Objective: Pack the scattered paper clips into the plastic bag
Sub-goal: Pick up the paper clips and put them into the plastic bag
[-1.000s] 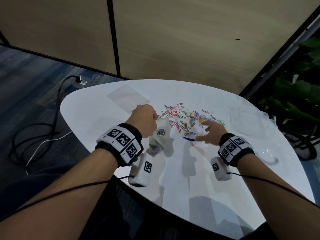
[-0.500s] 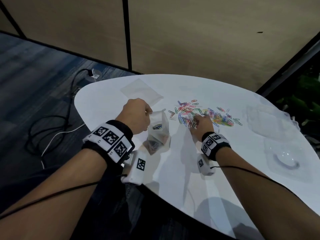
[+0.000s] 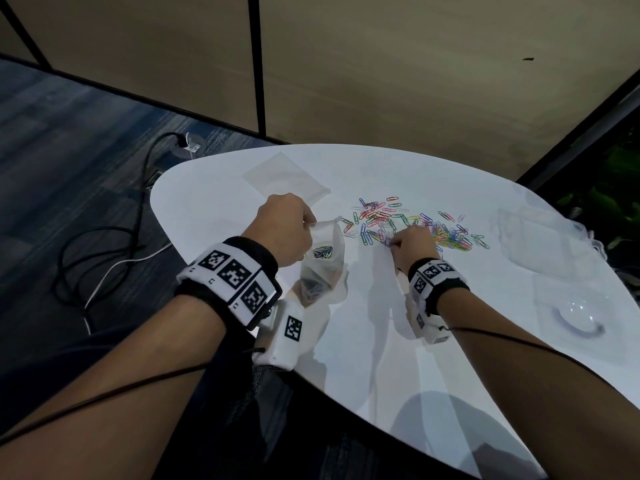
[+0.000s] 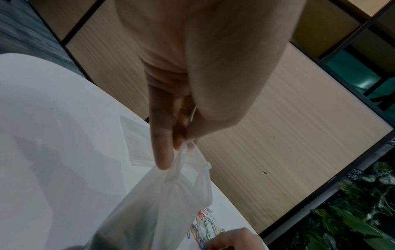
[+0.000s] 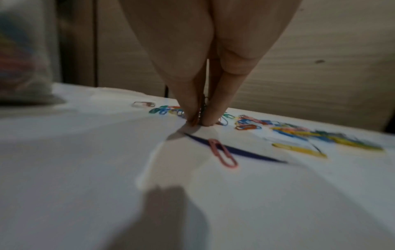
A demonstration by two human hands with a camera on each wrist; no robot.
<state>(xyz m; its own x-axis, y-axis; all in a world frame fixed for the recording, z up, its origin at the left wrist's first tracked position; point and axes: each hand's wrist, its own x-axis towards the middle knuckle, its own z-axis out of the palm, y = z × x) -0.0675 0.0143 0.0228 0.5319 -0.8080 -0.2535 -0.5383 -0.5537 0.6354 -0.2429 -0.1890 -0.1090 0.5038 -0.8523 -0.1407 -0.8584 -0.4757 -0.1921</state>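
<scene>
Coloured paper clips (image 3: 412, 225) lie scattered across the middle of the white table (image 3: 363, 358). My left hand (image 3: 285, 230) pinches the top edge of a small clear plastic bag (image 3: 323, 261) and holds it upright with its mouth open; some clips lie inside. In the left wrist view the bag (image 4: 153, 208) hangs from my left hand (image 4: 181, 142). My right hand (image 3: 408, 242) is at the near edge of the pile. In the right wrist view my right hand (image 5: 199, 121) pinches paper clips against the table, beside a pink clip (image 5: 223, 153).
A flat clear bag (image 3: 282, 178) lies at the table's far left. Clear plastic packaging (image 3: 540, 237) and a clear lid (image 3: 575, 317) sit on the right side. Cables (image 3: 104, 244) run over the floor at left. Plants (image 3: 609, 188) stand at right.
My right hand has moved left along the pile's near edge and closed its fingertips on clips. The left hand keeps holding the bag. The camera view has shifted.
</scene>
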